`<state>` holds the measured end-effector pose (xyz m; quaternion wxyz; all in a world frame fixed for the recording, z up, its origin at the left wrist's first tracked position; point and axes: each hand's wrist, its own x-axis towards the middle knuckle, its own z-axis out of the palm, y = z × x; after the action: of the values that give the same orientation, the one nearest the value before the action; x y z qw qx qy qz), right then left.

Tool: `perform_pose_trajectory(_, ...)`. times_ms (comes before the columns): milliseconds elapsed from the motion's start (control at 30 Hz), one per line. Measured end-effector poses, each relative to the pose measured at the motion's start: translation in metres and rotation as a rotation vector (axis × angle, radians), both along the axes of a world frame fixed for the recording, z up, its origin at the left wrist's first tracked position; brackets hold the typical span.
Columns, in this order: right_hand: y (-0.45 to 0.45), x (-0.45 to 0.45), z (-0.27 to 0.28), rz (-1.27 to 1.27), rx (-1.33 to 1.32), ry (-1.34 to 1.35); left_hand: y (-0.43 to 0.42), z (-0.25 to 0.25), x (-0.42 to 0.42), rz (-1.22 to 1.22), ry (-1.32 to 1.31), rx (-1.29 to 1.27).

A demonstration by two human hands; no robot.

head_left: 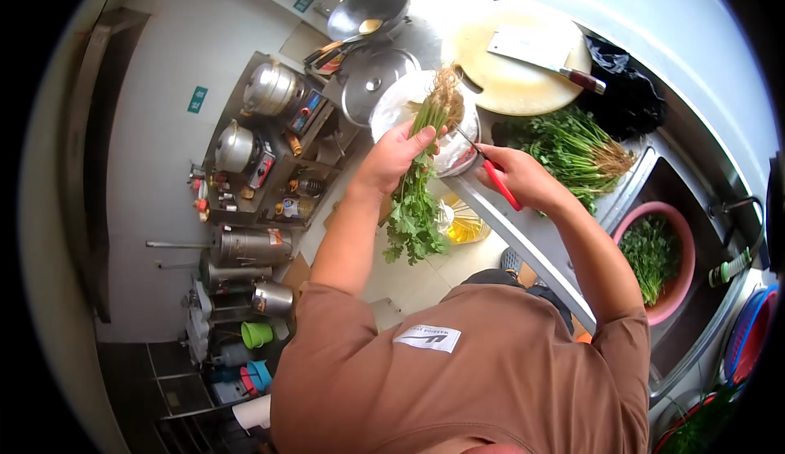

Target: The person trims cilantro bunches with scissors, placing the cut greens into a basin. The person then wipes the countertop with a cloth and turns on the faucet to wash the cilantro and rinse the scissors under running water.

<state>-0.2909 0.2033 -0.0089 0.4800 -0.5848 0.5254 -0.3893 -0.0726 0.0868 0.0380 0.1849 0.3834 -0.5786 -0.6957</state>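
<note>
My left hand (402,156) is closed round the stems of a bunch of coriander (415,209). The leaves hang down toward me, and the tangled brown roots point away over a white tub (401,104) that looks lined with plastic. In my right hand (523,178) is a pair of scissors (502,186) with red handles. Their blades reach toward the root end of the bunch; I cannot tell whether they touch it. Another pile of coriander (564,156), roots still on, lies on the steel counter (536,237) beyond my right hand.
A cleaver (536,52) rests on a round chopping board (491,86), beside a black plastic bag (625,94). At right, a pink basin (685,266) of greens stands in the sink (705,307). A wok (360,8) and lidded pot (378,86) are at the back; an oil jug (468,223) stands below.
</note>
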Motion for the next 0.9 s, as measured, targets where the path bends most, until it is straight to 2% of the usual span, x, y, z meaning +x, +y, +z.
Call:
perform_pose_trajectory(33,-0.019,0.011,-0.005,0.018,-0.075,0.032,0.0,0.002,0.008,0.029,-0.031,-0.028)
perform_pose_trajectory(133,-0.055,0.031,0.004,0.104,-0.035,0.002,-0.005,0.007,0.03,0.071,-0.092,-0.04)
perform_pose_trajectory(200,-0.073,0.04,0.014,0.178,0.066,0.129,-0.01,0.005,0.042,0.056,-0.111,0.004)
perform_pose_trajectory(300,-0.09,0.051,0.015,0.24,0.048,0.117,-0.018,0.003,0.054,0.043,-0.113,0.056)
perform_pose_trajectory(467,-0.112,0.063,0.005,0.179,0.023,0.269,-0.039,0.003,0.066,0.026,-0.167,0.093)
perform_pose_trajectory(567,-0.121,0.064,0.001,0.169,0.063,0.213,-0.054,-0.007,0.073,0.007,-0.173,0.12)
perform_pose_trajectory(633,-0.127,0.065,0.001,0.206,0.183,0.122,-0.061,-0.011,0.075,-0.033,-0.177,0.144)
perform_pose_trajectory(833,-0.139,0.067,0.011,0.167,0.279,0.138,-0.072,-0.013,0.072,-0.062,-0.205,0.15)
perform_pose_trajectory(900,-0.14,0.068,0.007,0.148,0.229,0.182,-0.079,-0.022,0.077,-0.07,-0.211,0.175)
